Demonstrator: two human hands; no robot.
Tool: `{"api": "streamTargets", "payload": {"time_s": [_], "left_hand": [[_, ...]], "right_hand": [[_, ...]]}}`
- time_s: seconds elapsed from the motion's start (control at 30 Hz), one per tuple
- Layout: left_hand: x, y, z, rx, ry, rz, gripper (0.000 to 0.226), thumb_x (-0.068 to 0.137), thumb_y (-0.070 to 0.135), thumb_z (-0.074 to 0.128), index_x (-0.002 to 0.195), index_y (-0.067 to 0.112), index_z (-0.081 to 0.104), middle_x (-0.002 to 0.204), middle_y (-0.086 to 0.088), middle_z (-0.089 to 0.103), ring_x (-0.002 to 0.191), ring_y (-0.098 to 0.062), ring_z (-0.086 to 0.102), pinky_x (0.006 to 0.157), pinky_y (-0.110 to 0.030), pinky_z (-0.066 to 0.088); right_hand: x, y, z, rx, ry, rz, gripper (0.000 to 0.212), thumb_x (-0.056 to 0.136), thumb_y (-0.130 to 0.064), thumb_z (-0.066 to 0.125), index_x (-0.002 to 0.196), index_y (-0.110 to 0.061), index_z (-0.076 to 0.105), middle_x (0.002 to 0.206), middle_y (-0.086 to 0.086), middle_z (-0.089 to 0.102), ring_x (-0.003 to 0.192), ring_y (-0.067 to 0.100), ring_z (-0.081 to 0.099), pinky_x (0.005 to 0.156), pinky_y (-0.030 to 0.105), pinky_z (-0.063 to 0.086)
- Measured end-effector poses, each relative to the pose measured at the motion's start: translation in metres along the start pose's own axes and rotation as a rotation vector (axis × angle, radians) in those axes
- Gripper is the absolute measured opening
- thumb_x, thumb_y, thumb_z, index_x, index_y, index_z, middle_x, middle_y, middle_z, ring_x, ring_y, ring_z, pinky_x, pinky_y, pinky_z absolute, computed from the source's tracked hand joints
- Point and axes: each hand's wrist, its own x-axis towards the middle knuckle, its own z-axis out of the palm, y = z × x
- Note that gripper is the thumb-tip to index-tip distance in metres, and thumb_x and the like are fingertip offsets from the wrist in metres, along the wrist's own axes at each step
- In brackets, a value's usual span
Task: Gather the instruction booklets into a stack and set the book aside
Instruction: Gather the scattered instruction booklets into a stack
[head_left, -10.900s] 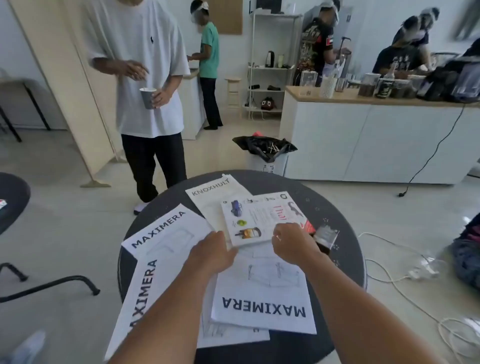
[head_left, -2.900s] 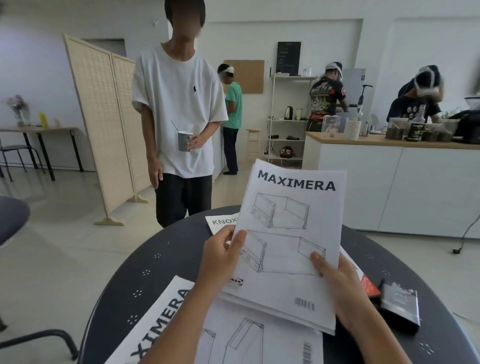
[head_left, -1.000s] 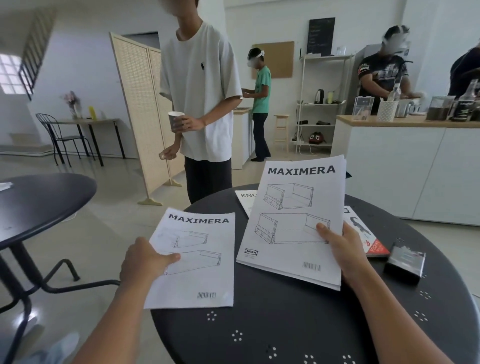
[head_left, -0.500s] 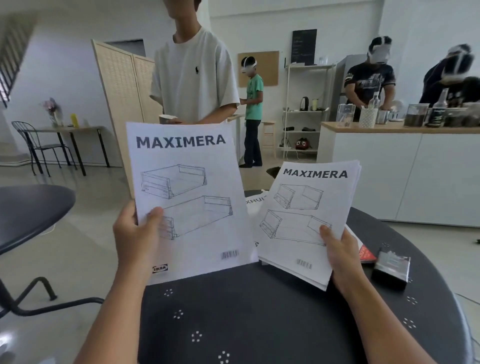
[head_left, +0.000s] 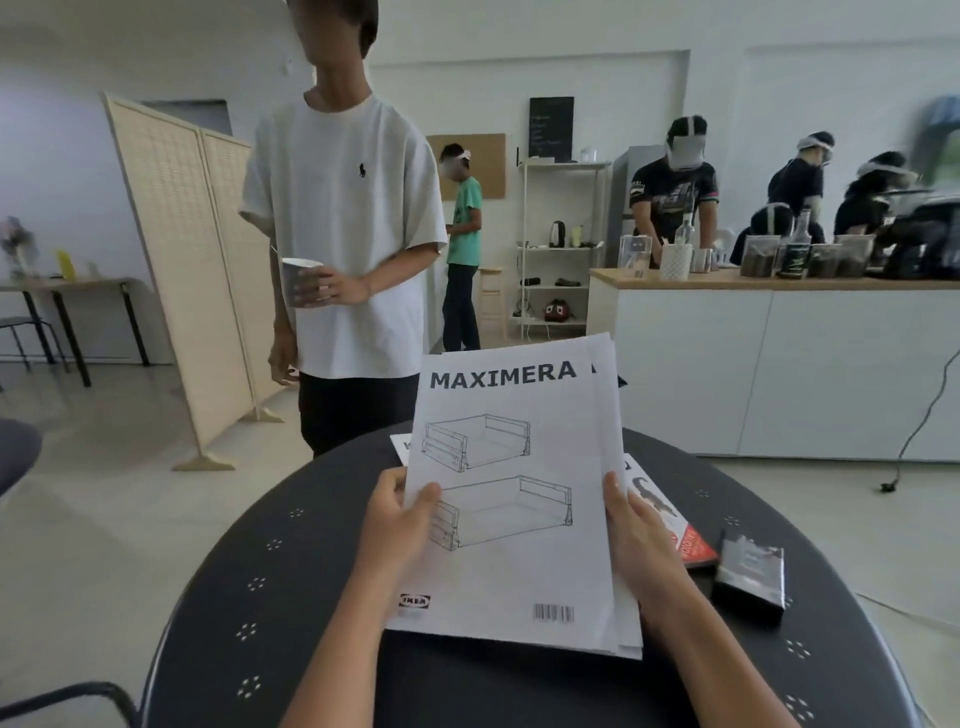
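Both hands hold a stack of white MAXIMERA instruction booklets (head_left: 511, 499) tilted up over the round black table (head_left: 291, 582). My left hand (head_left: 400, 525) grips its left edge, thumb on the cover. My right hand (head_left: 636, 530) grips the right edge. Behind the stack a corner of another white booklet (head_left: 401, 447) lies flat on the table. The book (head_left: 670, 525), with a white cover, a dark animal picture and a red strip, lies on the table to the right, partly hidden by the stack and my right hand.
A small dark packet (head_left: 748, 574) lies on the table right of the book. A person in a white T-shirt (head_left: 343, 228) holding a cup stands just beyond the table's far edge. A white counter (head_left: 779, 364) with several people is at the back right.
My left hand has brought its single booklet over onto the front of the stack in my right hand. Both hands now hold one combined stack in front of me.
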Motion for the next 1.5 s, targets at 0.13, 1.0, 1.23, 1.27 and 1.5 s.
{"api": "streamTargets", "payload": {"time_s": [0.13, 1.0, 1.23, 1.27, 1.5], "left_hand": [[0.001, -0.006, 0.005, -0.073, -0.020, 0.043, 0.031, 0.094, 0.021, 0.069, 0.120, 0.021, 0.052, 0.107, 0.000, 0.077, 0.092, -0.017, 0.076, 0.081, -0.041, 0.061], [-0.036, 0.001, 0.015, -0.271, -0.131, 0.308, 0.034, 0.093, 0.006, 0.069, 0.126, 0.013, 0.064, 0.113, -0.002, 0.077, 0.106, -0.015, 0.073, 0.084, -0.026, 0.061], [-0.035, -0.002, 0.015, -0.276, -0.123, 0.276, 0.033, 0.093, 0.011, 0.068, 0.126, 0.014, 0.064, 0.114, 0.000, 0.077, 0.106, -0.014, 0.074, 0.087, -0.029, 0.060], [-0.034, -0.002, 0.014, -0.267, -0.116, 0.265, 0.033, 0.094, 0.011, 0.069, 0.126, 0.014, 0.064, 0.114, -0.001, 0.077, 0.106, -0.014, 0.074, 0.087, -0.030, 0.060], [-0.027, -0.003, 0.007, -0.150, -0.126, 0.137, 0.031, 0.093, 0.008, 0.069, 0.118, 0.024, 0.058, 0.110, 0.003, 0.076, 0.098, -0.012, 0.074, 0.079, -0.027, 0.058]], "right_hand": [[-0.001, -0.005, -0.004, 0.087, -0.116, -0.020, 0.032, 0.095, -0.047, 0.047, 0.101, -0.026, 0.070, 0.092, -0.006, 0.079, 0.070, -0.006, 0.074, 0.054, 0.008, 0.053], [-0.007, -0.008, 0.002, 0.086, 0.087, -0.229, 0.021, 0.070, -0.034, 0.076, 0.084, -0.017, 0.075, 0.083, 0.002, 0.081, 0.077, 0.024, 0.077, 0.073, 0.045, 0.062], [-0.006, -0.005, 0.001, 0.028, 0.060, -0.221, 0.004, 0.086, -0.023, 0.073, 0.087, -0.020, 0.074, 0.086, 0.000, 0.081, 0.075, 0.017, 0.078, 0.068, 0.038, 0.063], [-0.006, -0.003, 0.001, 0.012, 0.058, -0.209, 0.002, 0.088, -0.020, 0.071, 0.088, -0.022, 0.073, 0.086, -0.003, 0.081, 0.075, 0.015, 0.078, 0.067, 0.034, 0.062], [-0.001, 0.002, 0.001, -0.070, 0.030, -0.154, 0.007, 0.093, -0.019, 0.068, 0.097, -0.025, 0.070, 0.095, 0.000, 0.080, 0.084, 0.020, 0.078, 0.076, 0.043, 0.063]]}}
